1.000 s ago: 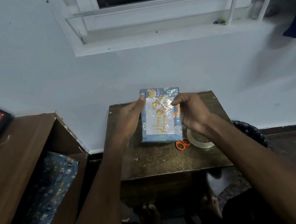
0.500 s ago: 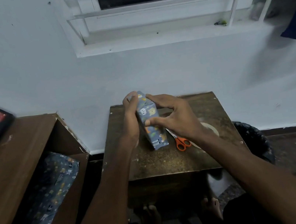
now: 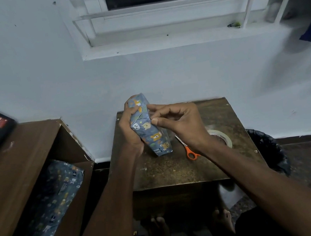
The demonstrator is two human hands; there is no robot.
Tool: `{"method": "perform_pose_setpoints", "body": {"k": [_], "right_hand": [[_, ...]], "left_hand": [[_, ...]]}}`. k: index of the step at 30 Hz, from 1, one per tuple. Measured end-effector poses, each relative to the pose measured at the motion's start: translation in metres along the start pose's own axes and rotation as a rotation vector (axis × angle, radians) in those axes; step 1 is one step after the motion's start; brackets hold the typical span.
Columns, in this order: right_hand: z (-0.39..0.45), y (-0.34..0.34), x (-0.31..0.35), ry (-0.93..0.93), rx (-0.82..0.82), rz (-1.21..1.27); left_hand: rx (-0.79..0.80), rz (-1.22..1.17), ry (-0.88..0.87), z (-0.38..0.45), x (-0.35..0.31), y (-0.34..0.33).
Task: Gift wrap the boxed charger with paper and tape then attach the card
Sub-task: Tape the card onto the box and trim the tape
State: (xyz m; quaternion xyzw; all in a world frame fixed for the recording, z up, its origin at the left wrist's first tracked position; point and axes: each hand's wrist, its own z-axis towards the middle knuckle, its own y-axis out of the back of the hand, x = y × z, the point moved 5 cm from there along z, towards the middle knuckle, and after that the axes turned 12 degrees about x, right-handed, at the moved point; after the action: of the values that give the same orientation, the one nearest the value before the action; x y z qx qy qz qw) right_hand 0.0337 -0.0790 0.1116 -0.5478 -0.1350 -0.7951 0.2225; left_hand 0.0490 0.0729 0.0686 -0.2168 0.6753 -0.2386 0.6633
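Note:
The wrapped box (image 3: 151,133), covered in blue paper with small bears, stands on edge above the small brown table (image 3: 179,171), its narrow side toward me. My left hand (image 3: 130,132) grips it from the left, fingers curled over its top end. My right hand (image 3: 179,122) touches its right edge with thumb and fingertips, pinching at the fold near the top. The card is hidden on a far face. A tape roll (image 3: 221,137) lies right of the box, partly behind my right wrist.
Orange-handled scissors (image 3: 188,149) lie on the table between box and tape. A wooden cabinet (image 3: 18,180) stands at left with a roll of the same paper (image 3: 53,199) inside. A black bin (image 3: 269,150) sits right of the table. My feet show below the table.
The box showed its card face a second ago. It has been turned on edge, so the narrow wrapped side faces me. My right hand shifted to the top fold.

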Motion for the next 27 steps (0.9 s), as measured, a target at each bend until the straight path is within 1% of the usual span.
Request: {"method": "perform_pose_setpoints", "body": {"k": [2,4,6,8,11,12,16,19,22,24,26,27], "right_hand": [[0.001,0.002,-0.003,-0.033,-0.008,0.031],[0.002,0.006,-0.008,-0.128,-0.024,0.157],[0.004,0.01,-0.013,-0.231,-0.025,0.31],[0.006,0.016,-0.017,-0.324,-0.032,0.404],[0.007,0.026,-0.023,-0.405,-0.022,0.385],[0.008,0.03,-0.024,-0.413,-0.015,0.376],[0.01,0.051,-0.032,-0.451,0.008,0.41],[0.011,0.059,-0.039,-0.479,0.03,0.457],[0.014,0.065,-0.04,-0.485,0.022,0.465],[0.015,0.074,-0.042,-0.498,-0.051,0.43],[0.011,0.089,-0.048,-0.523,-0.177,0.307],[0.008,0.101,-0.051,-0.532,-0.224,0.131]], "left_hand": [[-0.016,0.013,-0.001,0.0,0.0,0.001],[-0.023,0.061,-0.021,0.001,-0.004,0.002],[0.01,0.177,-0.051,0.002,-0.008,-0.004],[0.027,0.356,-0.078,0.001,-0.013,-0.014],[-0.009,0.806,-0.134,0.0,-0.017,-0.02],[0.029,0.923,-0.155,0.0,-0.016,-0.02],[0.238,1.185,-0.153,0.002,-0.005,-0.022],[0.308,1.228,-0.174,0.001,-0.004,-0.031],[0.285,1.269,-0.188,0.003,0.0,-0.037],[0.275,1.281,-0.239,0.008,0.005,-0.041],[0.277,1.26,-0.261,0.016,0.009,-0.042],[0.272,1.237,-0.265,0.02,0.01,-0.041]]}}
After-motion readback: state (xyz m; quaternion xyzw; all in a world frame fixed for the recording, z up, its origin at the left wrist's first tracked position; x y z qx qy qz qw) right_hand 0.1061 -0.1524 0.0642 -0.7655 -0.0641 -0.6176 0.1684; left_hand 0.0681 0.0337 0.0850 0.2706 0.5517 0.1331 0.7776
